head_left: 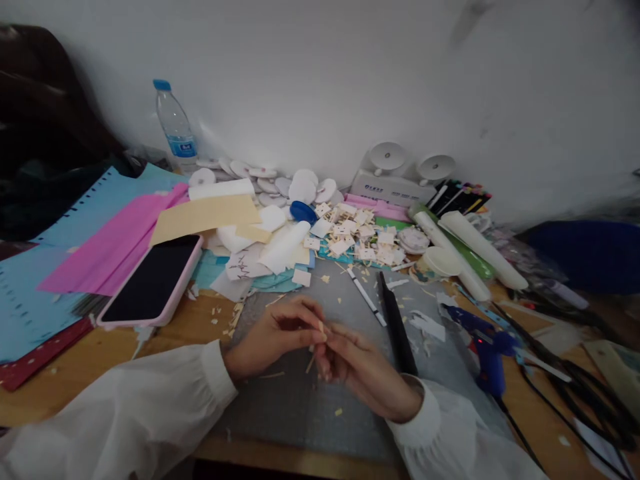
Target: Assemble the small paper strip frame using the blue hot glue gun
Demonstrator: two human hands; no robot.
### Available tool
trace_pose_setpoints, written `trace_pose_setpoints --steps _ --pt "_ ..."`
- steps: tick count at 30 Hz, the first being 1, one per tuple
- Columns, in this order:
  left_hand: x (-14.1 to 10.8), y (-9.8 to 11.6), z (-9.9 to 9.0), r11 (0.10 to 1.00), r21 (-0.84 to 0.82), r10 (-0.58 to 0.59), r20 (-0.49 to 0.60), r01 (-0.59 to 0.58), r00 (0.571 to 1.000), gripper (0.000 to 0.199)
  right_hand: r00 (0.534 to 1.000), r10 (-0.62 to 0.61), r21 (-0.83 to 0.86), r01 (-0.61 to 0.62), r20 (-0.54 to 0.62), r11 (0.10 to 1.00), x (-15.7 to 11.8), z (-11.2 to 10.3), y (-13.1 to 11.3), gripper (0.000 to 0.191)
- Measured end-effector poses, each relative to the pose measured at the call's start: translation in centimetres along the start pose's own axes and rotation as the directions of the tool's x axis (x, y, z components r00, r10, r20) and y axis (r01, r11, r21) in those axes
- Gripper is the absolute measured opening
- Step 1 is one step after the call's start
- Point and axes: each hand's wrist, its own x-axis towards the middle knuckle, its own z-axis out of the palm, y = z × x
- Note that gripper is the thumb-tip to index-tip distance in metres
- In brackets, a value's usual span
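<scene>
Over the grey mat [295, 417], my left hand [280, 332] and my right hand [367, 367] meet at the fingertips, both closed in a pinch. Something small and pale shows between them, mostly hidden by the fingers, and I cannot make out what it is. Below the fingers a thin pale strip [311, 363] is visible; whether it is held or lies on the mat is unclear. Beyond my hands lies a heap of small white card pieces with faces and thin sticks [350, 233]. A white pen [367, 297] and a long black tool [397, 327] lie near my right hand.
Left: a phone [153, 283], pink paper [113, 247] and blue sheets [75, 213]. At the back, a water bottle [175, 123] and white discs [303, 185]. Right: a paper cup [436, 265], white rolls [483, 250], a blue glue gun [487, 350] and black cables [590, 400].
</scene>
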Motion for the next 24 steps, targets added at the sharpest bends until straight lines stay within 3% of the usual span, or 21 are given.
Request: trace_pose_setpoints --steps 2,4,6,8,11,14,17,20,24 --pt "0.0 -0.3 0.0 0.993 0.114 0.009 -0.039 -0.004 0.999 0.018 0.996 -0.041 0.079 0.047 -0.079 0.996 0.1 -0.7 -0.1 0.031" --pt "-0.2 -0.6 0.0 0.939 0.344 0.012 -0.078 0.015 0.997 0.03 0.976 -0.122 0.072 0.137 -0.18 0.988 0.2 -1.9 -0.6 0.03" --pt "-0.3 -0.9 -0.1 0.789 0.615 0.049 -0.082 0.011 0.995 0.033 0.937 -0.22 0.011 0.232 -0.271 0.973 0.4 -3.3 -1.1 0.027" --pt "-0.5 -1.1 -0.1 0.617 0.786 0.077 -0.018 -0.033 0.997 0.032 0.893 -0.303 -0.071 0.296 -0.333 0.952 0.4 -4.5 -1.6 0.024" --pt "-0.6 -1.3 -0.2 0.464 0.88 0.059 0.09 -0.107 0.994 0.025 0.865 -0.369 -0.208 0.314 -0.341 0.926 0.2 -5.5 -1.9 0.022" --pt "-0.4 -1.2 -0.2 0.408 0.905 0.016 0.122 -0.118 0.992 0.014 0.88 -0.385 -0.279 0.309 -0.28 0.909 0.0 -5.4 -1.6 0.022" --pt "-0.3 -0.9 0.0 0.475 0.877 0.001 0.09 -0.08 0.996 0.01 0.902 -0.38 -0.272 0.321 -0.204 0.907 -0.1 -5.0 -1.3 0.027" --pt "-0.4 -0.5 0.3 0.632 0.774 -0.073 0.021 0.03 0.997 0.01 0.9 -0.419 -0.298 0.369 -0.122 0.88 -0.3 -4.7 -1.0 0.028" --pt "-0.4 0.4 0.9 0.879 0.414 -0.276 0.034 0.238 0.96 0.014 0.876 -0.481 -0.429 0.434 -0.003 0.792 -0.7 -4.2 -0.9 0.027"
